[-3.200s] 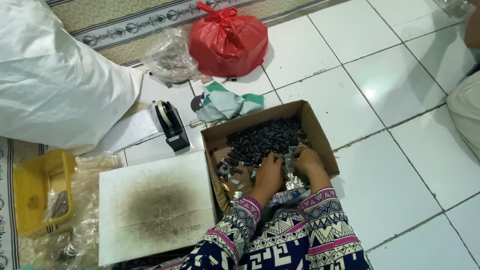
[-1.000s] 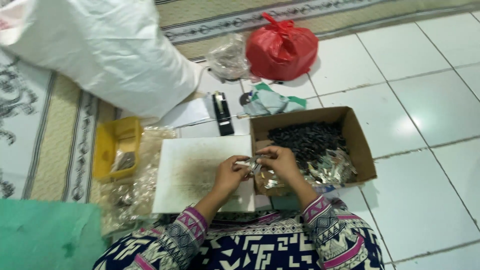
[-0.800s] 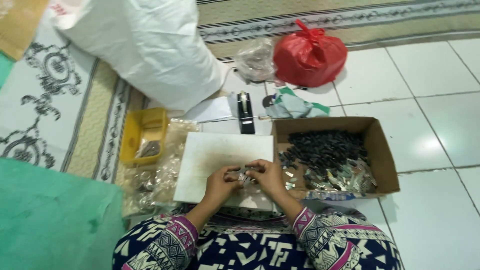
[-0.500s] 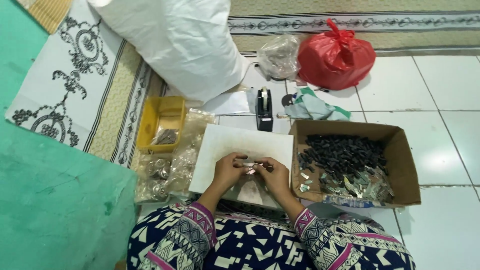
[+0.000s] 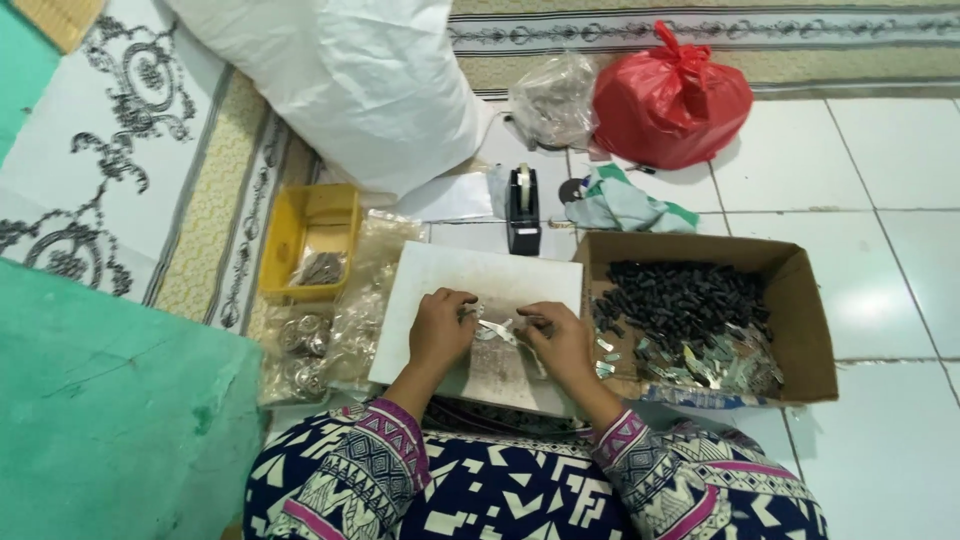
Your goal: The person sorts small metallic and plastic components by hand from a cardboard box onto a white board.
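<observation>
Curling both hands (image 5: 500, 335) around metal pieces (image 5: 492, 328)

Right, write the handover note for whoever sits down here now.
Left hand: on the white board, fingers closed on one end of the small silvery pieces.
Right hand: pinching the other end of those pieces over the board; the grip itself is too small to make out.
Supply: cardboard box to the right, with dark small parts and shiny metal bits.
Left of the board: clear bags of silvery items and a yellow tray.
Tape dispenser beyond the board.
Done: some bagged pieces.
Left: much of the box.
</observation>
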